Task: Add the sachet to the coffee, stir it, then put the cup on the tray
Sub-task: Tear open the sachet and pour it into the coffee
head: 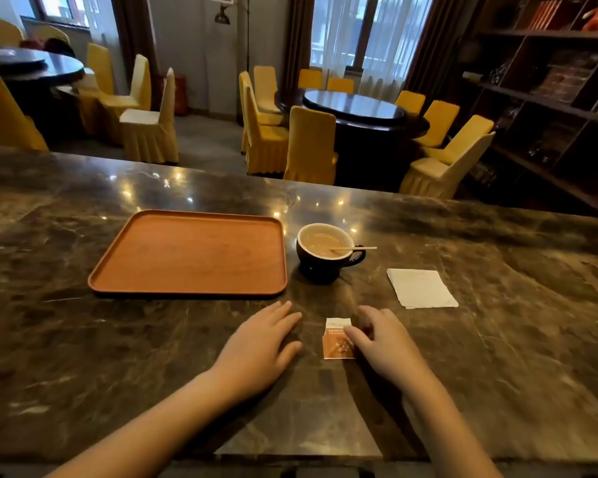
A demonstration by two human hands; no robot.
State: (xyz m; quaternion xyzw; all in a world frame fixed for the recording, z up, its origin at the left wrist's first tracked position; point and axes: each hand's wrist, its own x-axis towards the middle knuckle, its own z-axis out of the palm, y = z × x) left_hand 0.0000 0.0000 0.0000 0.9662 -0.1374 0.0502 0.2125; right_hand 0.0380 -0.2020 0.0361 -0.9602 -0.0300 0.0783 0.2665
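A dark cup (320, 262) of milky coffee stands on the marble counter, its handle pointing right. A wooden stir stick (354, 249) leans in it over the right rim. Left of the cup lies an orange-brown tray (190, 253) with nothing on it. A small orange and white sachet (335, 341) lies flat near the front edge, its top corner torn. My right hand (382, 339) rests beside it, thumb touching its right edge. My left hand (259, 343) lies flat on the counter left of the sachet, fingers apart.
A folded white napkin (420, 288) lies right of the cup. Beyond the counter's far edge are round dark tables with yellow-covered chairs (309, 146). Dark shelving (549, 98) stands at the far right.
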